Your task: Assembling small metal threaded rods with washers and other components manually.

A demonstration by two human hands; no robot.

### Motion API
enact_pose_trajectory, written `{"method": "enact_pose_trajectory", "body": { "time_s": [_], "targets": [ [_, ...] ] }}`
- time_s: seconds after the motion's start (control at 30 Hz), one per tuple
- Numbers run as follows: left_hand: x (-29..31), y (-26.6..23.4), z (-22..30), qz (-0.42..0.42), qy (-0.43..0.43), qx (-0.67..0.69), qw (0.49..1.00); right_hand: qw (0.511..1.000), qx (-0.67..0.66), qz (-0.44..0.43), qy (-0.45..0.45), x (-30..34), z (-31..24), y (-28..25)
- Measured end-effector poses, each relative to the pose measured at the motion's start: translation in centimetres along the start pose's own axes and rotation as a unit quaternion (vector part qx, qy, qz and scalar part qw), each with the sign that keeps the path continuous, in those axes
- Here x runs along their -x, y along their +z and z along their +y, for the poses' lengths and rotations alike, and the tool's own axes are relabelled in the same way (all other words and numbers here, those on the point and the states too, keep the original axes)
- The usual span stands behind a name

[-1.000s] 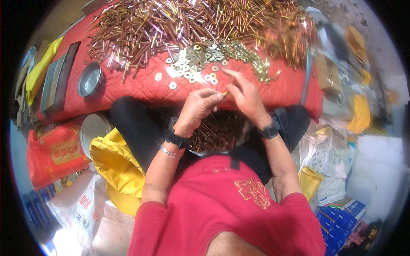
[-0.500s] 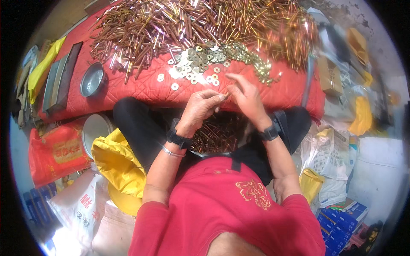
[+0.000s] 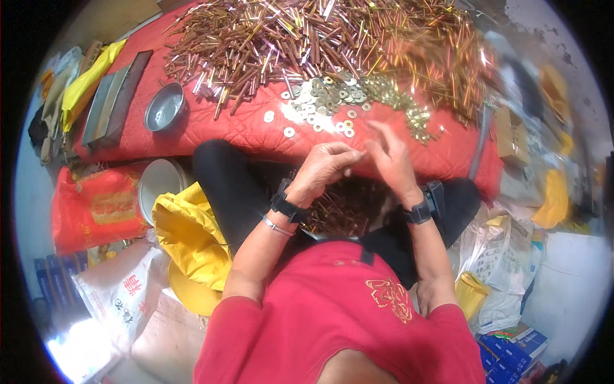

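Observation:
My left hand (image 3: 326, 168) is closed in a pinch above my lap, in front of the red quilted cover; what its fingertips hold is too small to make out. Close beside it is my right hand (image 3: 394, 165), its fingers stretched out, apart and slightly blurred. Beyond the hands lie flat round metal washers (image 3: 313, 105) in a loose heap. Small brass-coloured pieces (image 3: 409, 110), perhaps nuts, spread to their right. Behind them rises a large pile of copper-coloured rods (image 3: 275, 48). More rods (image 3: 342, 208) lie below my hands, between my legs.
A metal bowl (image 3: 164, 107) stands on the red cover (image 3: 224, 133) at the left, near a long metal tray (image 3: 114, 102). Yellow cloth (image 3: 192, 224) and a red sack (image 3: 96, 208) lie left of me. A cardboard box (image 3: 511, 136) and blue boxes (image 3: 515, 349) are at the right.
The whole view has shifted, with the scene lying further right. The copper-coloured piece seen at my left fingertips before is no longer distinct. My right fingers stay outstretched.

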State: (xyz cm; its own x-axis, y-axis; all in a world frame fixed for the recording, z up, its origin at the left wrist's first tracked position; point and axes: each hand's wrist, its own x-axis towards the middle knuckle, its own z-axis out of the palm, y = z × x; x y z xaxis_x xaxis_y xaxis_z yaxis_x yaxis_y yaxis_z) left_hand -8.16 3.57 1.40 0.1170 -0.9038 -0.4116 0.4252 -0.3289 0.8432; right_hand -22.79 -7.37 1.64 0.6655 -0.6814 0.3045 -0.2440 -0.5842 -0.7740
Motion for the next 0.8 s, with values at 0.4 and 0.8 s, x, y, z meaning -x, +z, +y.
{"method": "enact_pose_trajectory", "body": {
  "time_s": [0.4,0.8],
  "targets": [
    [-0.6,-2.5,1.8,0.04,0.171,-0.219,0.96,0.98,-0.142,-0.003,0.137,-1.5,1.6,-3.0],
    [-12.0,-12.1,6.6,0.429,0.137,-0.596,0.665,0.846,0.507,0.126,-0.11,-10.3,14.1,-8.6]
  ]
}}
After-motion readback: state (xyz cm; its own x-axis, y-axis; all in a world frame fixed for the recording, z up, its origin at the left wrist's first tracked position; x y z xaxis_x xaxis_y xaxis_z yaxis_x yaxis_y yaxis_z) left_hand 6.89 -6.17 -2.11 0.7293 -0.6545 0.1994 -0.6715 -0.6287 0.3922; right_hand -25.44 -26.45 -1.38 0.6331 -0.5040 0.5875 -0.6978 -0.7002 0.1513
